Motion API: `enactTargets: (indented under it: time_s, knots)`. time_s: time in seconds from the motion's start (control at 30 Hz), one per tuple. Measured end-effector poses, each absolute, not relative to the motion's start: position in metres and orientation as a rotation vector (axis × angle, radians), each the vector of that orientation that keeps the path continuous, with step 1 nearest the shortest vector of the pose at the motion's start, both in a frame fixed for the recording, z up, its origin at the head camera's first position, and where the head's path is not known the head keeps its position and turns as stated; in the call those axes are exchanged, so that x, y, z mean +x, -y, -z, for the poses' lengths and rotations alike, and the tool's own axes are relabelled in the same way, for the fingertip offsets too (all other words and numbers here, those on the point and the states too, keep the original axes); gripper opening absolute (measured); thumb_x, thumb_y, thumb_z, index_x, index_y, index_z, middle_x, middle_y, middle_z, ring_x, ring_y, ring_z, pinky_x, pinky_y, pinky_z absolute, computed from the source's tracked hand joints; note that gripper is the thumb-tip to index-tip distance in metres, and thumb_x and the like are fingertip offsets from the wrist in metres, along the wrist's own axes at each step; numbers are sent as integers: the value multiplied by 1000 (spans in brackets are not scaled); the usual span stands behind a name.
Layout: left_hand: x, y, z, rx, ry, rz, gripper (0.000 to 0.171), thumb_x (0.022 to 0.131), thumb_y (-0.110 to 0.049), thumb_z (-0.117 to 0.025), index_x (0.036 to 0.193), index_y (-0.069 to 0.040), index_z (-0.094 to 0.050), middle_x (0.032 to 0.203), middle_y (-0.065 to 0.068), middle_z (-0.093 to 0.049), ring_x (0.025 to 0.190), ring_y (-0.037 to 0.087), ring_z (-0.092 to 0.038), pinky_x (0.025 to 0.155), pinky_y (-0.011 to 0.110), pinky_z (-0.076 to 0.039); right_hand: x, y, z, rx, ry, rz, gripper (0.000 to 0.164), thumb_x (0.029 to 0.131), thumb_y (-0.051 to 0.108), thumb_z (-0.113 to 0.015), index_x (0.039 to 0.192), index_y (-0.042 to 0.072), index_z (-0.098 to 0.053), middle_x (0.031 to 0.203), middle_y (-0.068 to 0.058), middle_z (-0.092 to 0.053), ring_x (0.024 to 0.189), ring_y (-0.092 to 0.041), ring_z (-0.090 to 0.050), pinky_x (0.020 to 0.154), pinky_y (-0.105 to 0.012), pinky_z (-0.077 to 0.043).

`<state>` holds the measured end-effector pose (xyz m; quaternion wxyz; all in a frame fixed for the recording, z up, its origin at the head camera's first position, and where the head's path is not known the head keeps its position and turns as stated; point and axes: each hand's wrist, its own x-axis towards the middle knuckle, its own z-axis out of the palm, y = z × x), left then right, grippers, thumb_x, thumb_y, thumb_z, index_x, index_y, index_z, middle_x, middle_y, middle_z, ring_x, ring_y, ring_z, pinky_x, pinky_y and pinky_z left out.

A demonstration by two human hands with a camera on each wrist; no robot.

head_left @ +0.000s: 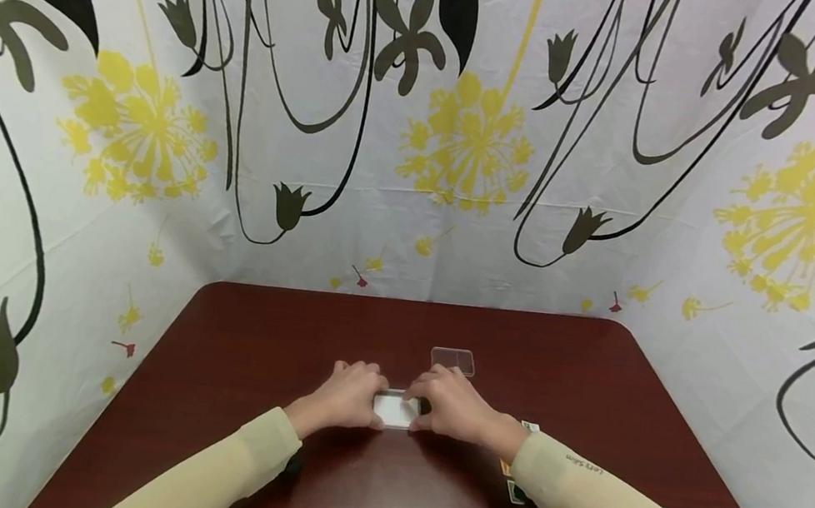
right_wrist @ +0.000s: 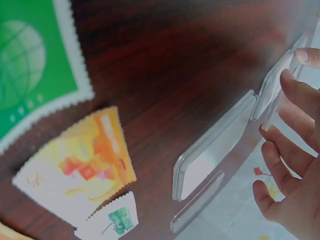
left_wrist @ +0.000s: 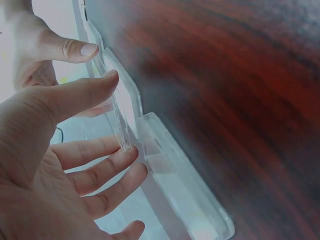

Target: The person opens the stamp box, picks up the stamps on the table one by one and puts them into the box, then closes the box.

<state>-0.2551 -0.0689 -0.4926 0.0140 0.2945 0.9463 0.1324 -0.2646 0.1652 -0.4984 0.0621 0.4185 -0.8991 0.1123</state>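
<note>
In the head view, my left hand (head_left: 352, 394) and right hand (head_left: 452, 404) face each other across a small clear case with a white inside (head_left: 395, 412). Both hands pinch a clear plastic lid (left_wrist: 120, 125) by its ends, thumbs on the near side and fingers on the far side. The lid stands tilted just above the case, seen also as a white-filled case (right_wrist: 274, 85) in the right wrist view. Whether lid and case touch cannot be told.
Stamps lie by the right forearm: a green one (right_wrist: 35, 65), an orange one (right_wrist: 82, 170) and a small white one (right_wrist: 117, 217). Another clear case (left_wrist: 187, 185) and a flat clear piece (right_wrist: 197, 202) rest on the dark wooden table (head_left: 309, 327). Patterned curtains (head_left: 418, 163) surround it.
</note>
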Motion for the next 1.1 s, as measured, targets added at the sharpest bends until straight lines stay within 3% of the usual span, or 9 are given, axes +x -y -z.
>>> enactTargets:
  time_s: [0.47, 1.1]
  knots:
    - [-268, 75, 474, 924, -2930, -382, 50, 76, -38, -87, 116, -10, -74, 103, 0, -60, 91, 20, -54, 80, 50, -40, -279, -164, 481, 1302, 2660, -283, 40, 78, 37, -88, 114, 23, -78, 110, 12, -71, 102, -16, -56, 83, -49, -43]
    - [-307, 73, 447, 783, -3021, -452, 61, 81, -37, -85, 132, -10, -67, 115, 2, -58, 107, 25, -53, 90, 54, -39, -319, -162, 449, 1186, 2644, -206, 39, 80, 38, -86, 116, 26, -77, 118, 11, -70, 106, -16, -54, 89, -49, -42]
